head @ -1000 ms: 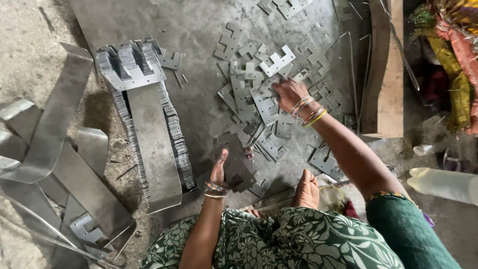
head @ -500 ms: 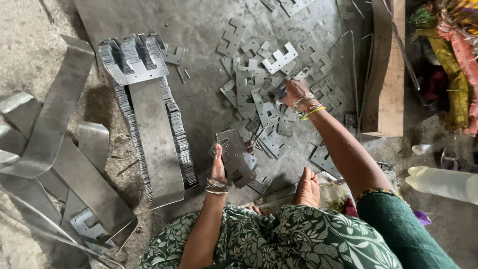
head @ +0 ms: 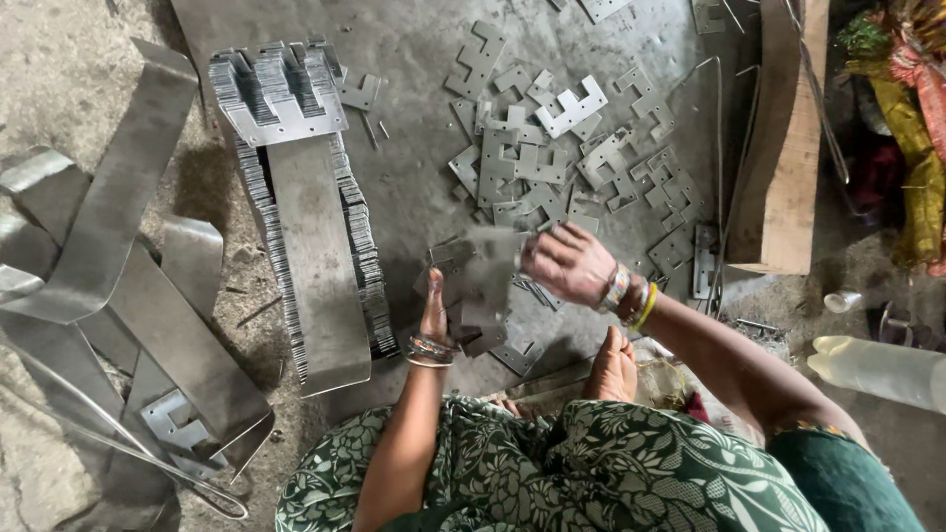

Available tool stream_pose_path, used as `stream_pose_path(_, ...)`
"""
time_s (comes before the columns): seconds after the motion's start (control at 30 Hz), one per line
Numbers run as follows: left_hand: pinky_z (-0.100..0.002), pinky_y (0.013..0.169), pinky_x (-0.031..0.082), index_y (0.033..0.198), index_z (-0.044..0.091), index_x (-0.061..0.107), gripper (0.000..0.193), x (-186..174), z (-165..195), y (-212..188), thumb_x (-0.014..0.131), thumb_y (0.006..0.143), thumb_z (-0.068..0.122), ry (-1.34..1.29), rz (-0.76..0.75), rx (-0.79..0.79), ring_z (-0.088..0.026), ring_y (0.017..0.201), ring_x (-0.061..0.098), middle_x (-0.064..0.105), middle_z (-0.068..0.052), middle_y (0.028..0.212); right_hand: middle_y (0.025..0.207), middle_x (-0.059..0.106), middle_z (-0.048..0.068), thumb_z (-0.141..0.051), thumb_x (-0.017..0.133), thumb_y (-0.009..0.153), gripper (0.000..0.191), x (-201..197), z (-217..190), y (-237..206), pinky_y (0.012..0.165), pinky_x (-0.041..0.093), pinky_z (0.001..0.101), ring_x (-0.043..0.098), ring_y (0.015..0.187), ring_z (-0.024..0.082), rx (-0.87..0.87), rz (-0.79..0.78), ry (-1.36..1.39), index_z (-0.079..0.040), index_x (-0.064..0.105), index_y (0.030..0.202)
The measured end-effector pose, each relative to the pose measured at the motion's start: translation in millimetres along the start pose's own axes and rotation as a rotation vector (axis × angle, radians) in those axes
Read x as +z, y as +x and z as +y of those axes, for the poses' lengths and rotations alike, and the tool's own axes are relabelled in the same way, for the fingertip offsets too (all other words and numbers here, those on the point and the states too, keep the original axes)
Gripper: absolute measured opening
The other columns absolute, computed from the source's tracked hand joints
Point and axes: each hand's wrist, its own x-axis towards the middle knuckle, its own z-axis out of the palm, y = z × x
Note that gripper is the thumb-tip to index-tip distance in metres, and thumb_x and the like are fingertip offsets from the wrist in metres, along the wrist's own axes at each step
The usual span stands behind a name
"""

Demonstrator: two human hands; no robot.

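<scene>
My left hand [head: 435, 313] props up a small stack of flat stamped metal pieces [head: 471, 307] standing on edge on the floor. My right hand [head: 569, 263], with bangles at the wrist, holds a grey metal piece [head: 486, 254], blurred by motion, right at the top of that stack. Beyond the hands, several loose notched metal pieces [head: 552, 163] lie scattered on the grey metal sheet [head: 414, 108].
A long row of stacked stampings [head: 305, 227] with a strip lying over it runs along the left. Curved metal strips [head: 99, 256] lie at far left. A wooden block [head: 783, 148] stands at right, a plastic bottle [head: 877, 365] lower right. My foot [head: 613, 366] rests below the stack.
My right hand has come back from the scattered pieces toward me, carrying a metal piece to the stack at my left hand. The left hand has stayed in place.
</scene>
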Motion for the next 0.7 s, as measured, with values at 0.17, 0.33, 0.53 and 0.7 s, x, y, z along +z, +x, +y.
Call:
stream_pose_path(0.17, -0.034, 0.126, 0.013, 0.16, 0.002, 0.024, 0.09, 0.6, 3.9, -1.0, 0.051, 0.097, 0.06, -0.055, 0.056, -0.027, -0.017, 0.157, 0.016, 0.018, -0.007, 0.172, 0.111, 0.067, 0.022, -0.065, 0.053, 0.101, 0.076, 35.4, -4.5, 33.4, 0.079, 0.061, 0.045, 0.07, 0.1, 0.033, 0.806, -0.629, 0.04, 0.001, 0.043, 0.136)
stream_pose_path(0.33, -0.033, 0.126, 0.019, 0.159, 0.002, 0.029, 0.088, -0.9, 3.0, -6.3, 0.054, 0.097, 0.06, -0.031, 0.025, 0.106, -0.015, 0.157, 0.019, 0.024, -0.006, 0.17, 0.115, 0.061, 0.024, -0.05, 0.077, 0.07, 0.089, 65.8, 11.5, 34.3, 0.078, 0.058, 0.0488, 0.065, 0.102, 0.039, 0.885, -0.381, 0.075, 0.003, 0.041, 0.132)
stream_pose_path(0.53, -0.035, 0.119, 0.03, 0.155, 0.003, 0.043, 0.088, 2.3, -10.3, -5.2, 0.062, 0.091, 0.06, -0.13, 0.006, -0.154, -0.015, 0.144, 0.041, 0.045, -0.004, 0.159, 0.108, 0.069, 0.02, -0.017, 0.06, 0.092, 0.042, 58.6, 29.1, -1.5, 0.082, 0.061, 0.0488, 0.071, 0.102, 0.037, 0.762, -0.498, -0.039, -0.002, 0.058, 0.131)
stream_pose_path(0.7, -0.041, 0.101, 0.047, 0.142, 0.004, 0.055, 0.076, 8.2, 1.6, -12.1, 0.062, 0.092, 0.062, -0.435, -0.066, -0.285, -0.023, 0.119, 0.058, 0.058, -0.011, 0.138, 0.123, 0.07, 0.014, -0.01, 0.058, 0.101, 0.031, 38.8, 17.9, -10.4, 0.097, 0.062, 0.0406, 0.068, 0.115, 0.026, -0.002, 0.104, -0.228, -0.004, 0.06, 0.131)
